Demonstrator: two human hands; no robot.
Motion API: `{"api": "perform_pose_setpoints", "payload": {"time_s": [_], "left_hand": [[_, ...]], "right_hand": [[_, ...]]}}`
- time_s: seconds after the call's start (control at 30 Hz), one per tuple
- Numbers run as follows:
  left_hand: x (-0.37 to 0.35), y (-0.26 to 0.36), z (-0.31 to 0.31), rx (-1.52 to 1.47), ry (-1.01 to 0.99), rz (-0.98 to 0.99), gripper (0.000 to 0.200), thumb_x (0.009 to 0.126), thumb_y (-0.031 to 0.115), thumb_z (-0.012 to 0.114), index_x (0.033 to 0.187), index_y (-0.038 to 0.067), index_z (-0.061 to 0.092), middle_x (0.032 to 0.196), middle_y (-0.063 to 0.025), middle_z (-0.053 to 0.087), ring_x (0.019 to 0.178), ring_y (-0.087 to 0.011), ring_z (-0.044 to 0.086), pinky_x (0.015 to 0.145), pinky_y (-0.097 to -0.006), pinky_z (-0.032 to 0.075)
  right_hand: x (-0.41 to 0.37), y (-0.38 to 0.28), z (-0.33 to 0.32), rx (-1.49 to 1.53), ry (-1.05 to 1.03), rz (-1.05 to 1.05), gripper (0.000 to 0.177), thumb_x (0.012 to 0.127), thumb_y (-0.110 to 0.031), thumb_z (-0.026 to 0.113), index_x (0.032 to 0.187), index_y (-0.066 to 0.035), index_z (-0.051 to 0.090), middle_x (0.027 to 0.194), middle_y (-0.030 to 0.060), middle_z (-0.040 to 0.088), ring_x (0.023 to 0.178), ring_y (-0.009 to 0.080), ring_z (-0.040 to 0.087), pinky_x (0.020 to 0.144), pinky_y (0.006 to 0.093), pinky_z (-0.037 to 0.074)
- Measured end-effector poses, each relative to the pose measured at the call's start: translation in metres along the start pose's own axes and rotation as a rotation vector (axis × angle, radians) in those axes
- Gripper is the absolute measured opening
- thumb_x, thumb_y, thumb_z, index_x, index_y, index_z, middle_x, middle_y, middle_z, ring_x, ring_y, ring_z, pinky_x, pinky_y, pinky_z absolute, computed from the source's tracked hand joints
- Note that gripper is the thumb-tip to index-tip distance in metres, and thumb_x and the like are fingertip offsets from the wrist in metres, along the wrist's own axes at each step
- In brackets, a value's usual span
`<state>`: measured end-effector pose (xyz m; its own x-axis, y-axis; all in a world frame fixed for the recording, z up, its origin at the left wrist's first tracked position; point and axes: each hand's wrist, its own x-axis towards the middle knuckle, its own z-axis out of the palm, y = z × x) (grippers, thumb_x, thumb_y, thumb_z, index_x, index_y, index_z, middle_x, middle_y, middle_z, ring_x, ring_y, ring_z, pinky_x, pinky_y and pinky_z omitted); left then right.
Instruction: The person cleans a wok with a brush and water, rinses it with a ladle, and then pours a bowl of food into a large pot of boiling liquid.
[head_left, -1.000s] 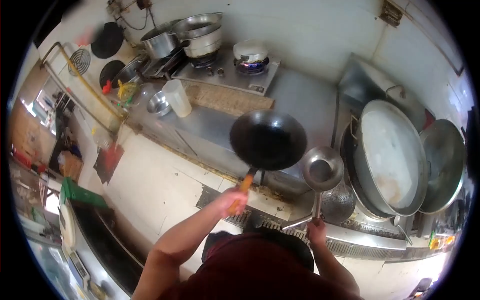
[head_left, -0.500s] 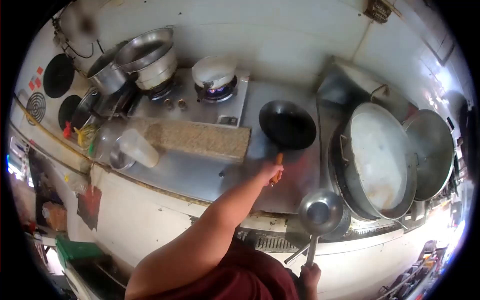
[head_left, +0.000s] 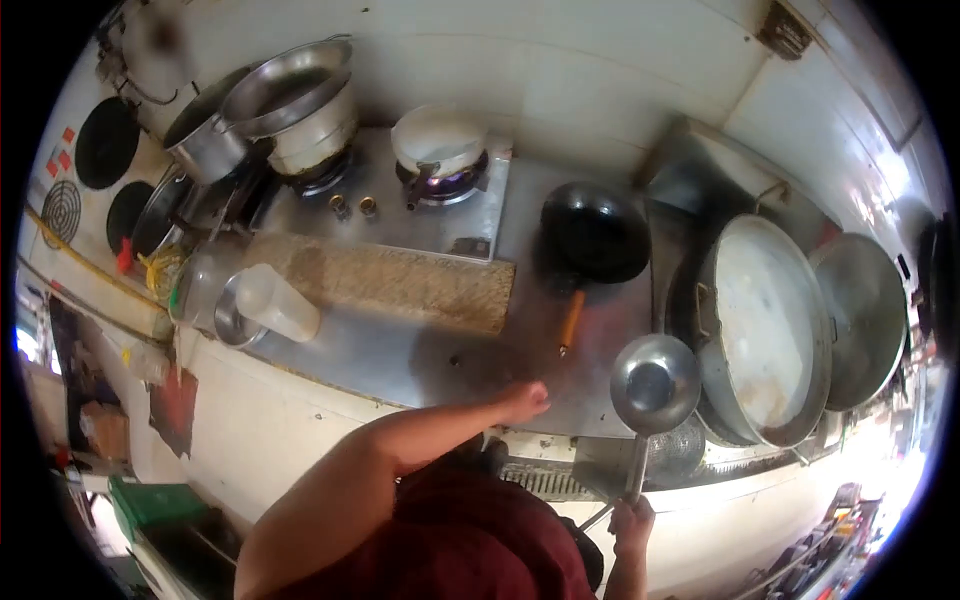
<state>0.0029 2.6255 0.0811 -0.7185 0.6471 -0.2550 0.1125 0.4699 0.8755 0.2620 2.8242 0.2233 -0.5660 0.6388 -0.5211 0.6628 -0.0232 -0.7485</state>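
Observation:
My right hand is wrapped round the handle of a metal ladle, whose wide bowl is held up over the counter's front edge. My left hand hovers near the front of the counter, fingers curled in with nothing seen in them. Beyond it, apart from the hand, a black frying pan rests on the steel counter. Its wooden handle points back towards me.
A pale pan sits over a lit burner at the back. Stacked pots stand left of it. In front lies a stone slab, with a clear plastic jug at its left. Large round vessels occupy the right side.
My left hand has let go of the frying pan's handle and drawn back towards me. The ladle in my right hand is slightly higher and farther right in view.

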Motion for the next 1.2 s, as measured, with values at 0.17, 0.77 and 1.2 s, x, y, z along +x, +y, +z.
{"api": "perform_pose_setpoints", "payload": {"time_s": [0.17,0.77,1.2], "left_hand": [[-0.144,-0.04,-0.039,0.186,0.015,-0.154,0.028,0.083,0.031,0.058,0.101,0.01,0.063,0.091,-0.0136,0.066,0.083,-0.0313,0.064,0.076,-0.0397,0.05],[-0.375,-0.313,-0.137,-0.039,0.252,-0.842,0.028,0.077,0.033,0.063,0.092,0.009,0.062,0.084,-0.0111,0.067,0.084,-0.0259,0.064,0.078,-0.0365,0.051],[-0.407,-0.455,-0.21,0.076,0.107,-0.66,0.021,0.08,0.022,0.054,0.089,0.011,0.068,0.1,-0.0109,0.065,0.098,-0.0263,0.061,0.085,-0.0381,0.049]], "right_hand": [[0.047,-0.052,0.01,0.053,-0.095,-0.183,0.005,0.077,-0.007,0.056,0.076,-0.003,0.053,0.056,0.0012,0.049,0.045,0.0076,0.044,0.039,0.0244,0.034],[0.114,-0.261,0.18,0.021,0.048,-0.681,0.054,0.075,0.004,0.051,0.127,-0.004,0.043,0.082,0.0026,0.054,0.062,0.01,0.052,0.052,0.023,0.042],[0.017,-0.493,0.308,-0.327,-0.333,-0.432,0.059,0.076,-0.003,0.058,0.133,0.003,0.041,0.072,0.007,0.054,0.047,0.012,0.046,0.036,0.0245,0.034]]}}
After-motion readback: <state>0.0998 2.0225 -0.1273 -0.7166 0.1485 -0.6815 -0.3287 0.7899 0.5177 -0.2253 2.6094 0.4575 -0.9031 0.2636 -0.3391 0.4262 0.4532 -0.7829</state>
